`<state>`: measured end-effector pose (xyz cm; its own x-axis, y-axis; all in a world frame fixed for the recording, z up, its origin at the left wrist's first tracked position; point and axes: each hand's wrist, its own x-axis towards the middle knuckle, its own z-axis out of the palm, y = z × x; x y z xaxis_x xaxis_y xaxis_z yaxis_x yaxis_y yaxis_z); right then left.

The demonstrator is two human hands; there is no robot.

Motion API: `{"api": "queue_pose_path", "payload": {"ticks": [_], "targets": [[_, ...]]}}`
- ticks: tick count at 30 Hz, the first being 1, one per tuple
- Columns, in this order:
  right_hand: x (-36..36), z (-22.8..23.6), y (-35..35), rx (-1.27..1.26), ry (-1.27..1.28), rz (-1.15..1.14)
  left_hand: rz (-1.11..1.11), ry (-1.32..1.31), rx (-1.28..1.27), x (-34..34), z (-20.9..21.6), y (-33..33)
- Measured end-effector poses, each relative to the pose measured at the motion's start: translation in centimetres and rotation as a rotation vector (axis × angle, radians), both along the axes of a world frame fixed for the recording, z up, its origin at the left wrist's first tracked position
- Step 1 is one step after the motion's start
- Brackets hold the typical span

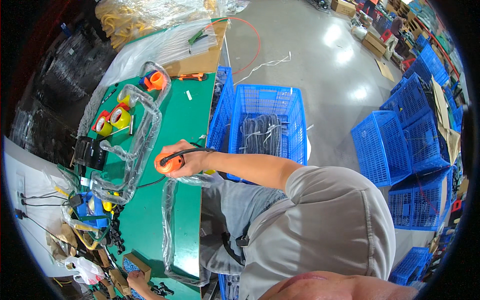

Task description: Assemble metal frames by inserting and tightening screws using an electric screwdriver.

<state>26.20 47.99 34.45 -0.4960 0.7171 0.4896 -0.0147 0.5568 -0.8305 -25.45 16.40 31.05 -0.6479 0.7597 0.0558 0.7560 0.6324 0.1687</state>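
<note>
My right hand [185,157] is wrapped round an orange corded power tool [169,164], held over the green tabletop [142,222]. Its black cord curls back over the wrist, and its working end is hidden. Below the tool lies a bent tube frame wrapped in clear plastic [167,225], running along the table's near edge. A second bent wrapped tube [150,117] rests farther off. At the lower left, my left hand [137,281] reaches into a small cardboard box [142,263] of tiny blue pieces; its fingers look bunched, with their tips hidden.
Tape rolls [120,117], an orange cutter knife [192,77] and a black cylinder [90,152] lie on the table. Blue crates [295,107] stand beside it, one holding bundled grey parts [261,135]. More crates [375,147] are stacked at the right.
</note>
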Motion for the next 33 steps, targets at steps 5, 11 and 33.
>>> {"api": "queue_pose_path", "payload": {"ticks": [5, 11, 33], "targets": [[0.3, -0.3, 0.1, -0.021, 0.023, 0.016, -0.020, -0.074, 0.282, 2.1, 0.1, 0.3], [-0.3, -0.3, 0.1, -0.031, -0.028, 0.008, 0.136, 0.142, 0.322, 0.8, -1.3, -0.9], [-3.4, 8.7, -10.5, -0.604, 0.865, 0.597, -0.377, -0.508, 0.761, 33.5, 1.7, 7.6]]}}
